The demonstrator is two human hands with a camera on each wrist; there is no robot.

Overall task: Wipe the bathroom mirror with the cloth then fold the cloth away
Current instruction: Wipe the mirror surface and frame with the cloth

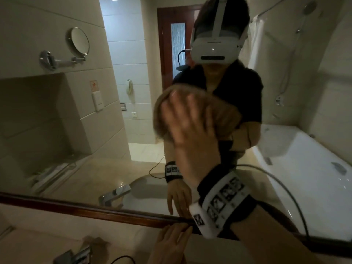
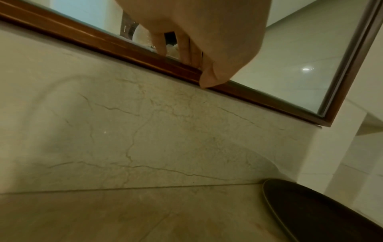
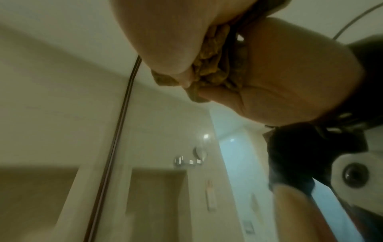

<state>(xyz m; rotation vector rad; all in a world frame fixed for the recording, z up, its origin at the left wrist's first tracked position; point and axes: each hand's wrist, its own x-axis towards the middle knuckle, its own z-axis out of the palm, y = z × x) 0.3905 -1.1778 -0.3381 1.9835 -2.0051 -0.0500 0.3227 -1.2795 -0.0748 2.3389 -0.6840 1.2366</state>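
The bathroom mirror [image 1: 99,141] fills most of the head view, with a brown wooden frame [image 1: 95,210] along its bottom edge. My right hand [image 1: 190,128] lies flat with fingers spread on a tan cloth [image 1: 226,119], pressing it against the glass at mid height. In the right wrist view the cloth [image 3: 213,65] is bunched between my palm [image 3: 165,36] and its reflection. My left hand [image 1: 171,242] rests below, its straight fingertips [image 2: 207,80] touching the frame [image 2: 82,34] and holding nothing.
A chrome faucet [image 1: 76,254] and a black cable [image 1: 122,259] sit on the marble counter [image 2: 145,212] under the mirror. A dark round tray [image 2: 311,212] lies at the counter's right end. A round mirror on an arm [image 1: 79,40] shows at the upper left.
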